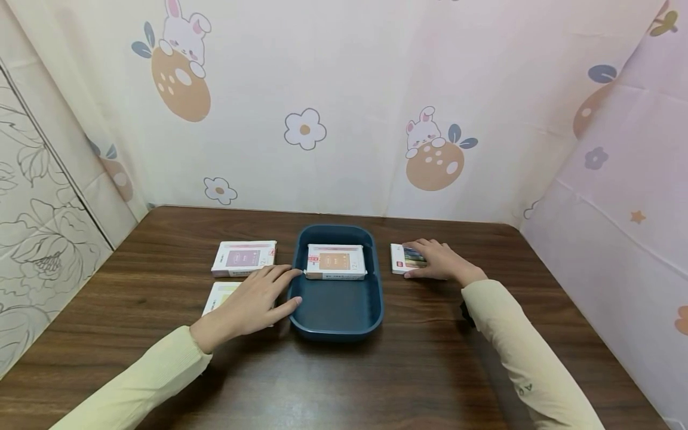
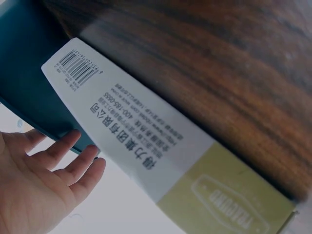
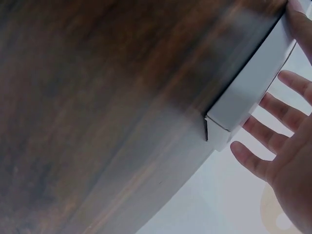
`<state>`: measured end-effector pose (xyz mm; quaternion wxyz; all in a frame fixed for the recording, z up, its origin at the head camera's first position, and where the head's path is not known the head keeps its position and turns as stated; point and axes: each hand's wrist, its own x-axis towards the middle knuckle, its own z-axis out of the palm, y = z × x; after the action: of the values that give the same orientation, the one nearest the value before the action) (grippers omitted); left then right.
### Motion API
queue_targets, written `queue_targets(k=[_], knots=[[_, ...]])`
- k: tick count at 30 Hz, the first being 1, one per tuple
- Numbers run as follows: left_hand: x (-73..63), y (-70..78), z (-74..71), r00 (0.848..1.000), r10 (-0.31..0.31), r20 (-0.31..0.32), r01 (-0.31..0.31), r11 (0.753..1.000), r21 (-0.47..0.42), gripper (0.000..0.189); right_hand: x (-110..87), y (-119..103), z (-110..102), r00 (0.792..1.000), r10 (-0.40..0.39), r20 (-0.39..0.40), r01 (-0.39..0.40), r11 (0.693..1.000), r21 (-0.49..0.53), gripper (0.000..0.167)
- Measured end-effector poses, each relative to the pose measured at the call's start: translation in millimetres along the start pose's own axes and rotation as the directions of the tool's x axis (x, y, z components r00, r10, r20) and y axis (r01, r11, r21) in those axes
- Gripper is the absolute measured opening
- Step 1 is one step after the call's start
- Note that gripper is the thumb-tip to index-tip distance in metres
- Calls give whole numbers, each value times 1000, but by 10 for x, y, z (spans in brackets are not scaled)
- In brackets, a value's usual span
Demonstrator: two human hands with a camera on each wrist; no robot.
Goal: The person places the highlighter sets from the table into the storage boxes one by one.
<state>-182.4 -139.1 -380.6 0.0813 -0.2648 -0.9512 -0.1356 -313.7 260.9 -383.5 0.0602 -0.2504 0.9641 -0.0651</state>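
A blue plastic bin [image 1: 335, 329] stands mid-table, with a white box bearing an orange label [image 1: 335, 261] lying in its far half. At its left rim, my left hand [image 1: 255, 301] has its fingers spread and holds nothing. Below that hand lies a white box with a yellow label [image 1: 219, 292], partly hidden from above; the left wrist view shows its printed side [image 2: 141, 131]. Right of the bin, my right hand [image 1: 441, 263] spans a small white box picturing colored sticks [image 1: 399, 258], thumb at the near edge and fingers at the far edge. The hand covers the box's right part.
Behind the yellow-labelled box lies another white box with a purple label [image 1: 244, 258]. Everything stands on a dark wood-grain table [image 1: 344, 388]. Curtains with rabbit and flower prints [image 1: 344, 71] hang behind the table and along its right side.
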Motion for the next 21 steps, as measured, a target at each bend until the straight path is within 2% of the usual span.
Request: queue_targets(k=[8,21], knots=[[-3,7,-4,1000,3,-6,-3,1000,0,56,-12,1,-16,1000,-13,-6,13,1000,-23,77],[-7,-17,13,1000,7,-4,-7,1000,10,57,-23,-32,-202,999,-9,-42,6,999,-53,78]])
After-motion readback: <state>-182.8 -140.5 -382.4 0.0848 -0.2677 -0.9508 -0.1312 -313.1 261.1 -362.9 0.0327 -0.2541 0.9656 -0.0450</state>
